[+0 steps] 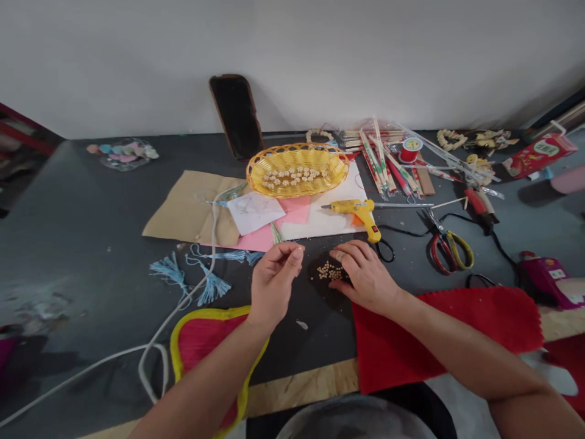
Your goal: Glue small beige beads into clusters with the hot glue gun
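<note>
A small heap of tan beads or seeds [329, 271] lies on the dark table in front of me. My right hand [365, 271] rests at the heap's right side, with thumb and fingers apart around its edge. To the left, my left hand [276, 277] is raised a little, thumb and forefinger pinched together. A tiny pale speck shows at those fingertips, too small to name. Beyond both hands, a yellow woven basket [297, 155] holds several small cream-coloured flower-like clusters [295, 177]. A yellow glue gun [359, 210] lies just past my right hand.
Red-and-yellow-handled scissors [450, 250] and red felt [484, 317] lie right. Blue tassels [212, 286], a white cord [178, 308] and a yellow-edged red cloth piece [210, 335] lie left. A phone [236, 116] leans on the wall; packaged sticks [381, 158] lie at the back.
</note>
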Action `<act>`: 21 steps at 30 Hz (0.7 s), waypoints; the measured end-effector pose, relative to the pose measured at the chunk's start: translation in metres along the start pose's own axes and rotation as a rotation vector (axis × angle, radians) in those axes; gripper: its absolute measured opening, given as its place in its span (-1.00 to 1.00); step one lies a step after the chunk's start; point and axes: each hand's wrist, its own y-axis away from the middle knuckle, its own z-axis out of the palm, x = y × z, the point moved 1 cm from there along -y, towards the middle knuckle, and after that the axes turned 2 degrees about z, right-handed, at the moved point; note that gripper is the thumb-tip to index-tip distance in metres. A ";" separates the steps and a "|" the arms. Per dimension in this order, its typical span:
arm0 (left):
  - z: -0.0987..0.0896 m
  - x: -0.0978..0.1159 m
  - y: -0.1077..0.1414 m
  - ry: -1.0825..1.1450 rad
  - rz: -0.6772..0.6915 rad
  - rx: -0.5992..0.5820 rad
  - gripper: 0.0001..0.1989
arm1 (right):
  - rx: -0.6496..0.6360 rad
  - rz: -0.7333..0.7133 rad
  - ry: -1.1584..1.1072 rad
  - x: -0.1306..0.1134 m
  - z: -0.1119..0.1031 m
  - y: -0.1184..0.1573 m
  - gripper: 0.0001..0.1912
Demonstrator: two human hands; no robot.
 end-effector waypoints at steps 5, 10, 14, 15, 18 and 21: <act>0.001 -0.001 0.000 -0.003 -0.012 0.004 -0.80 | 0.052 0.015 -0.005 0.007 -0.001 -0.007 -0.60; 0.000 -0.002 0.001 -0.011 0.017 0.012 -0.79 | 0.020 -0.112 -0.038 0.001 -0.003 -0.004 -0.69; -0.001 -0.003 0.000 0.020 0.026 0.019 -0.82 | -0.001 -0.166 -0.006 -0.001 -0.003 -0.001 -0.78; -0.001 -0.003 0.000 0.028 0.027 0.018 -0.82 | 0.010 -0.157 -0.003 0.001 -0.004 0.000 -0.80; -0.001 -0.002 -0.001 0.043 0.029 0.009 -0.83 | 0.068 -0.140 -0.029 0.007 -0.006 0.000 -0.85; -0.001 -0.002 -0.001 0.038 0.024 0.009 -0.82 | 0.126 -0.146 -0.086 0.013 -0.008 0.000 -0.82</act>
